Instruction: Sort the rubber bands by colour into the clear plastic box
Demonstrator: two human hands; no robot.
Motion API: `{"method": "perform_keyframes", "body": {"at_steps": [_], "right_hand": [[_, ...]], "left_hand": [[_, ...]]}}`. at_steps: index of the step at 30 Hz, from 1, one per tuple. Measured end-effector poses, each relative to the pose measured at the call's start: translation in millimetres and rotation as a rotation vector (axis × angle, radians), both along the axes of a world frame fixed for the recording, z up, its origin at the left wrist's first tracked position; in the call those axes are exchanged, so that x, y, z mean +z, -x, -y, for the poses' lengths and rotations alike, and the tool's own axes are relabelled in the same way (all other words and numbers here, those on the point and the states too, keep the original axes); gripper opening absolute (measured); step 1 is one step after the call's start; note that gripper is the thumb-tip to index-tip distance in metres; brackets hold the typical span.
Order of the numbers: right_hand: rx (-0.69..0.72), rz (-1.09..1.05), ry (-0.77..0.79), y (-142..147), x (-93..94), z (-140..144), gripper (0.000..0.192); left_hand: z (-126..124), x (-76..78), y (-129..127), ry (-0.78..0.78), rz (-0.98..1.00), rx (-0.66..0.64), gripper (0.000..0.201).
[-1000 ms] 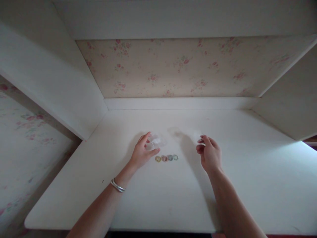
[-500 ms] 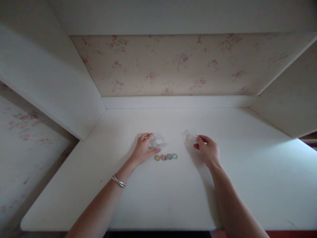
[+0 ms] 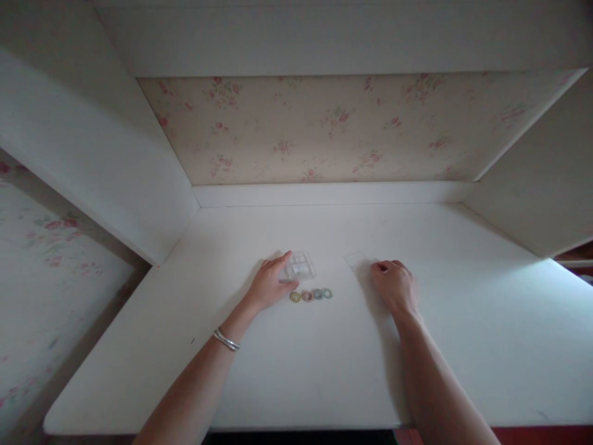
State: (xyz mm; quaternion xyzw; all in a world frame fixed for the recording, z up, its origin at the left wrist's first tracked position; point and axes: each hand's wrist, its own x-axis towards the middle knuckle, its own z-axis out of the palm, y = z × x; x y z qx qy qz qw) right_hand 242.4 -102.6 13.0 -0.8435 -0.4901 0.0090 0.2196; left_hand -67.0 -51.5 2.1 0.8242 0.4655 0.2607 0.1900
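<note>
My left hand (image 3: 271,282) grips a clear plastic box (image 3: 299,266) by its left side, with the thumb along the near edge and fingers at the far one. Inner divisions show faintly through the box. Several small coloured rings (image 3: 307,296), looking like rolls of tape in yellow, pink, blue and green, lie in a row just in front of it. My right hand (image 3: 393,283) is closed at the right end of a thin clear plastic piece (image 3: 356,259), perhaps a lid. The curled fingers hide part of that piece.
Both hands are over a white desk (image 3: 278,364). A white panel (image 3: 134,210) borders it at the left, another (image 3: 523,179) at the right. A low ledge (image 3: 333,193) runs along the back below floral wallpaper (image 3: 306,130).
My right hand has shifted slightly right and turned, and the clear piece there now looks flatter to the desk. The box in my left hand has also levelled. The rings stay put.
</note>
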Motion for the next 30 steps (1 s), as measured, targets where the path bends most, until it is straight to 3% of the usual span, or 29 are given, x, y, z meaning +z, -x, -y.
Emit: {"method": "perform_keyframes", "body": {"at_steps": [4,14,20,24,30], "right_hand": [[-0.063,0.02,0.058,-2,5.2,3,0.037],[-0.139,-0.008,0.088,-9,3.4,1,0.034],[-0.134,0.025,-0.088,0,3.2,0,0.038],[-0.046,0.053,-0.206,14,2.1,-2,0.031],[0.233,0.001,-0.333,45,-6.1,-4,0.026]], "left_hand": [[1,3.2,1,-0.024,-0.008,-0.011,0.067],[0,2.7,1,0.022,-0.079,0.031,0.075],[0,2.6,3,0.056,-0.081,0.018,0.078],[0,2.4,3,0.023,-0.087,0.003,0.077],[-1,1.0,2,0.003,-0.08,-0.035,0.075]]}}
